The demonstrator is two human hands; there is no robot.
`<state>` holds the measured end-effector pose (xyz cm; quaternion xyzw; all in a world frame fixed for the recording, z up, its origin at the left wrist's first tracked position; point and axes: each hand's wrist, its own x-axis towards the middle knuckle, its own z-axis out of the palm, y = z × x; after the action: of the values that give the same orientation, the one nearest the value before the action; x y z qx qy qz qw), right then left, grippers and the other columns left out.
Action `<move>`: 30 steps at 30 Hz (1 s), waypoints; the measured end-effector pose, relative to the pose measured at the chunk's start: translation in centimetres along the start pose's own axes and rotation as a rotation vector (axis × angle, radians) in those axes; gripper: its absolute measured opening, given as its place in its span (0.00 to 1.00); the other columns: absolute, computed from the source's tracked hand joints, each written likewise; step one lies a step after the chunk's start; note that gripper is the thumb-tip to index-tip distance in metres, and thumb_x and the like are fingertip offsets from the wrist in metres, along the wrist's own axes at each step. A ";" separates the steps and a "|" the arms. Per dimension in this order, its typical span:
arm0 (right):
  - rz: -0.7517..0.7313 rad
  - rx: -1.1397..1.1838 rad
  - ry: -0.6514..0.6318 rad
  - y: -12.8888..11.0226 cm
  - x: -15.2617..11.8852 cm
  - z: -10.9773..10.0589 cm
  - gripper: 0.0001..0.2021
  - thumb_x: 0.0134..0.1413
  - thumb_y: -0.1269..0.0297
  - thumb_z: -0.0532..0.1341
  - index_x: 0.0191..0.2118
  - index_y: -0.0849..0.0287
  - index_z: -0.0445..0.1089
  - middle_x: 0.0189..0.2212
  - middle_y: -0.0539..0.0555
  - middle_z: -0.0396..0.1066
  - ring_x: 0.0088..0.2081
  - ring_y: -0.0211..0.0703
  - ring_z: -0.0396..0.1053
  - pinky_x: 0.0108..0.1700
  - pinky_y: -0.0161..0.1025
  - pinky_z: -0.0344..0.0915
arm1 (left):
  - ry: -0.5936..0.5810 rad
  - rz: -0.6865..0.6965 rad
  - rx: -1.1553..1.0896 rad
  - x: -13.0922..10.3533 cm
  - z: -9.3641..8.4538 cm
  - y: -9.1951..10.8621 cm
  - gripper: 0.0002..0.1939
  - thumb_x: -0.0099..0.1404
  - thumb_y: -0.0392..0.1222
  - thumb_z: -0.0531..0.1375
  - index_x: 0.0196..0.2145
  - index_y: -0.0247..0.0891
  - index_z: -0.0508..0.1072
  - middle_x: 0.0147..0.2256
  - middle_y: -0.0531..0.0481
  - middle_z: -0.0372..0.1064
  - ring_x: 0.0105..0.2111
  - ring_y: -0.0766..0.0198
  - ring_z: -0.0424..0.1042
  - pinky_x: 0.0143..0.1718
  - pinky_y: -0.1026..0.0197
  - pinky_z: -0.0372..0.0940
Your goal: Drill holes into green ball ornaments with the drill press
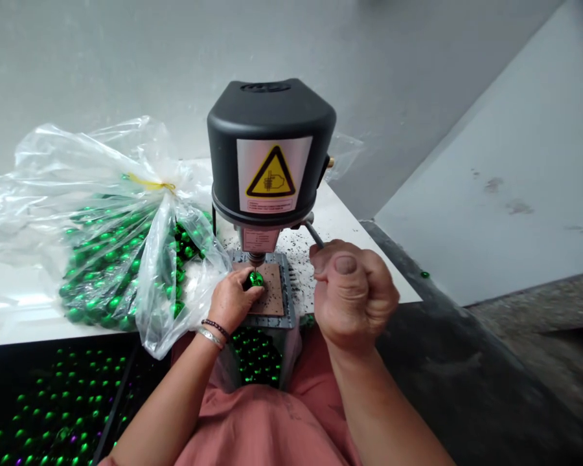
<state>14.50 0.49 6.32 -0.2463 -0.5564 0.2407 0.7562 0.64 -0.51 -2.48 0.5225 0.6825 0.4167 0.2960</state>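
A black drill press [272,116] with a yellow warning sticker stands on the white table. Under its chuck [256,257], my left hand [233,299] pinches a shiny green ball [256,279] on a brown board [272,294], fixed over the grey metal base [285,320]. The drill bit appears to reach the top of the ball; how deep it goes I cannot tell. To the right, my right hand [354,291] is wrapped round the end of the press's metal lever [314,234], its grip hidden by the fingers.
Left of the press lies a clear plastic bag [150,285], tied with yellow and full of green balls. More balls [257,356] sit below the table edge by my lap and at lower left [53,414]. Dark shavings dot the tabletop [340,223]. One ball [424,275] lies beyond the table's right edge.
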 end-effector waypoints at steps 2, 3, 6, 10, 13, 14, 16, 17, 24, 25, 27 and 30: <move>-0.014 0.010 0.028 0.5 -0.4 0.0 0.08 0.53 0.63 0.54 0.24 0.54 0.62 0.17 0.47 0.56 0.22 0.34 0.59 0.25 0.38 0.57 | -0.001 0.002 0.023 0.0 0.0 0.1 0.16 0.47 0.39 0.65 0.38 0.42 0.75 0.42 0.46 0.73 0.46 0.54 0.68 0.52 0.55 0.55; -0.016 0.015 0.030 0.8 -0.8 -0.1 0.08 0.53 0.64 0.54 0.24 0.54 0.62 0.17 0.47 0.56 0.22 0.34 0.59 0.25 0.38 0.57 | -0.002 0.002 0.037 -0.1 0.0 0.2 0.16 0.48 0.40 0.65 0.38 0.42 0.75 0.42 0.45 0.73 0.46 0.53 0.68 0.52 0.55 0.55; 0.035 0.005 -0.019 1.7 -2.0 -0.5 0.09 0.54 0.65 0.52 0.24 0.54 0.61 0.18 0.47 0.56 0.23 0.34 0.58 0.24 0.37 0.55 | -0.001 -0.006 0.055 -0.2 -0.1 0.4 0.16 0.48 0.40 0.65 0.37 0.42 0.75 0.41 0.45 0.73 0.45 0.53 0.68 0.50 0.55 0.57; 0.020 0.031 -0.023 1.4 -1.9 -0.7 0.11 0.55 0.65 0.51 0.23 0.56 0.59 0.18 0.48 0.56 0.22 0.34 0.58 0.25 0.37 0.55 | -0.003 0.019 0.106 -0.2 0.0 0.1 0.17 0.49 0.41 0.64 0.39 0.42 0.75 0.42 0.44 0.73 0.45 0.53 0.68 0.50 0.55 0.57; -0.036 -0.102 -0.030 -0.2 1.0 0.0 0.09 0.55 0.61 0.53 0.25 0.56 0.61 0.19 0.48 0.59 0.23 0.33 0.59 0.25 0.36 0.56 | -0.004 0.061 0.190 -0.2 0.2 -0.1 0.19 0.51 0.42 0.63 0.42 0.40 0.73 0.43 0.43 0.72 0.45 0.53 0.68 0.49 0.54 0.58; -0.033 -0.193 -0.002 -0.7 2.4 0.3 0.10 0.55 0.59 0.53 0.26 0.56 0.62 0.20 0.48 0.60 0.22 0.32 0.59 0.25 0.35 0.56 | -0.002 0.070 0.220 -0.3 0.3 0.0 0.19 0.52 0.42 0.62 0.43 0.39 0.72 0.43 0.43 0.72 0.45 0.54 0.68 0.49 0.55 0.59; -0.001 -0.252 -0.050 -1.4 5.4 1.1 0.14 0.55 0.55 0.52 0.24 0.58 0.61 0.17 0.46 0.56 0.21 0.29 0.56 0.24 0.33 0.55 | -0.004 0.062 0.272 -0.7 0.0 0.3 0.19 0.54 0.42 0.60 0.44 0.36 0.71 0.43 0.43 0.72 0.44 0.55 0.69 0.47 0.56 0.60; 0.040 -0.217 -0.100 -1.5 6.9 1.5 0.16 0.54 0.53 0.52 0.23 0.59 0.60 0.16 0.45 0.53 0.19 0.28 0.55 0.22 0.31 0.53 | -0.013 0.053 0.292 -1.0 -0.3 0.6 0.19 0.54 0.42 0.60 0.44 0.36 0.71 0.42 0.43 0.72 0.43 0.56 0.69 0.46 0.56 0.61; 0.295 0.034 -0.173 -0.4 10.3 2.8 0.14 0.52 0.54 0.54 0.24 0.60 0.58 0.16 0.43 0.54 0.16 0.23 0.54 0.16 0.25 0.50 | -0.527 0.142 0.266 -4.9 -4.8 2.1 0.24 0.54 0.49 0.61 0.48 0.41 0.70 0.43 0.48 0.72 0.41 0.60 0.70 0.43 0.61 0.64; 0.298 0.038 -0.157 -0.4 10.2 2.9 0.14 0.52 0.55 0.54 0.24 0.60 0.58 0.16 0.43 0.54 0.15 0.23 0.53 0.16 0.25 0.49 | -0.543 0.129 0.258 -5.2 -5.5 2.2 0.26 0.53 0.51 0.61 0.50 0.40 0.69 0.44 0.48 0.72 0.41 0.60 0.70 0.43 0.61 0.64; 0.301 0.052 -0.143 -0.5 9.9 2.9 0.13 0.52 0.56 0.54 0.24 0.59 0.58 0.16 0.43 0.54 0.15 0.24 0.52 0.14 0.27 0.47 | -0.445 0.089 0.255 -4.9 -6.8 2.3 0.25 0.55 0.53 0.59 0.49 0.39 0.70 0.44 0.47 0.72 0.42 0.60 0.70 0.44 0.61 0.64; 0.290 0.051 -0.143 -0.7 9.8 2.9 0.13 0.52 0.57 0.54 0.24 0.59 0.57 0.16 0.44 0.54 0.15 0.24 0.52 0.14 0.27 0.46 | -0.095 0.043 0.367 -3.0 -8.6 1.6 0.19 0.63 0.49 0.51 0.46 0.39 0.72 0.44 0.47 0.72 0.45 0.60 0.70 0.47 0.60 0.62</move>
<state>14.35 6.50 14.66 -0.2871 -0.5611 0.3782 0.6780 -4.94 -5.48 2.96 0.6014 0.7208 0.2664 0.2188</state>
